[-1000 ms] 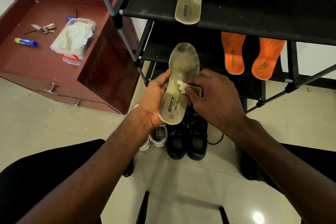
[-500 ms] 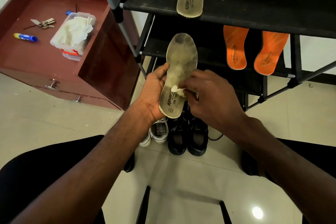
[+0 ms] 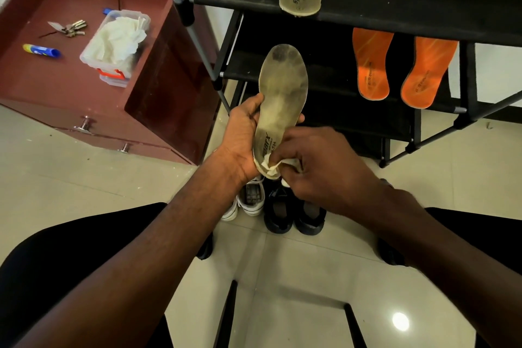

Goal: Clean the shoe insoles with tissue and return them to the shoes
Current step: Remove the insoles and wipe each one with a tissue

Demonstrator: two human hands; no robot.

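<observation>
Your right hand [image 3: 319, 167] has slid the pinched tissue [image 3: 268, 168] down from mid-insole to the heel — left hand [image 3: 243, 138] fingers gripping the insole [image 3: 282, 93] — toe grime remains.

one view only, from a wide-angle camera worn on the person's head, looking forward and steeply down. it sits close above the forearms, which enter from the bottom corners and meet at the centre, where the left hand [image 3: 243, 135] and right hand [image 3: 319, 169] are near the lens. the floor [image 3: 70, 167] lies well below. the black shoe rack [image 3: 395, 0] fills the upper right, seen from above and in front; the red cabinet [image 3: 70, 70] sits upper left. straight edges bow toward the borders.
</observation>
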